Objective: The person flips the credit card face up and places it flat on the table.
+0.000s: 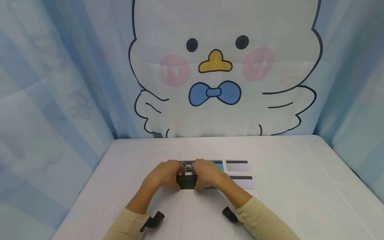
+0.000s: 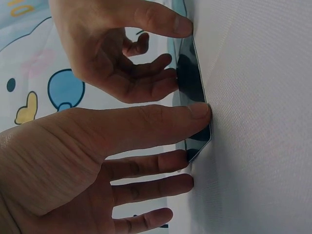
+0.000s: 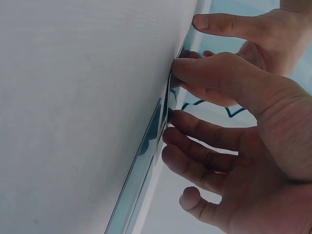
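Note:
In the head view, both hands come together over a dark card [image 1: 186, 182] at the front left of a group of cards. My left hand [image 1: 168, 174] pinches its left side and my right hand [image 1: 207, 174] its right side. The left wrist view has both thumbs on the near edge of the dark card [image 2: 191, 75], with fingers behind it. Just beyond lies a black card printed "Vip" [image 1: 187, 166], partly covered by the hands. A blue card [image 1: 219, 164] shows past my right hand, which hides most of another blue card [image 1: 210, 187].
Two pale cards with black stripes, one farther [image 1: 237, 166] and one nearer [image 1: 243, 183], lie right of my right hand. Everything rests on a white-covered table [image 1: 288, 200]. A curtain with a cartoon bird [image 1: 216, 116] hangs behind. Dark wrist devices stick out by both sleeves.

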Tool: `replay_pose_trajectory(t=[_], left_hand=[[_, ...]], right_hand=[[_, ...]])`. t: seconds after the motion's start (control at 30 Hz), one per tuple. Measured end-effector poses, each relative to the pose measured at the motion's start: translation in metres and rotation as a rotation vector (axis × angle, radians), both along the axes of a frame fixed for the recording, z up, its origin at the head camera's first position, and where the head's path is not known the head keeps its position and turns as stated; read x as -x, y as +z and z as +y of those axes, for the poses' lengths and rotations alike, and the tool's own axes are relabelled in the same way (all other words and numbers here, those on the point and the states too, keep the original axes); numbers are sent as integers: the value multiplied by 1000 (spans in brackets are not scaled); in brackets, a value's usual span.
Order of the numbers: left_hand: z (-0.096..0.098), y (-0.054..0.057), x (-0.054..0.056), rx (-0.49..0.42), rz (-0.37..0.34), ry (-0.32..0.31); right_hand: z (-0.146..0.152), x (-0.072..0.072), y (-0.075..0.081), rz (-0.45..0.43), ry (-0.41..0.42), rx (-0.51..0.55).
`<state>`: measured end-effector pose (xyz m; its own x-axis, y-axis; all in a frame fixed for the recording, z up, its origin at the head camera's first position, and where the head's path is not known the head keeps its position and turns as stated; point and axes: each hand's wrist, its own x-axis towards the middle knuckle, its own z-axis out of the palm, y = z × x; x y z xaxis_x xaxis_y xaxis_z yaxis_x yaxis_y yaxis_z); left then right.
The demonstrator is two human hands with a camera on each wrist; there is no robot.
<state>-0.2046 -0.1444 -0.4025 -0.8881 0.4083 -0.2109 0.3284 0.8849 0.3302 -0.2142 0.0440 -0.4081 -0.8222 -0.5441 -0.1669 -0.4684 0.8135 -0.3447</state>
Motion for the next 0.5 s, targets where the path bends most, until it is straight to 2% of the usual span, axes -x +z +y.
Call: replay_pose_trajectory(t=[0.5], left_hand=[[-1,-2,0,12,26,-13]], right_hand=[[1,-3,2,20,42,-17]])
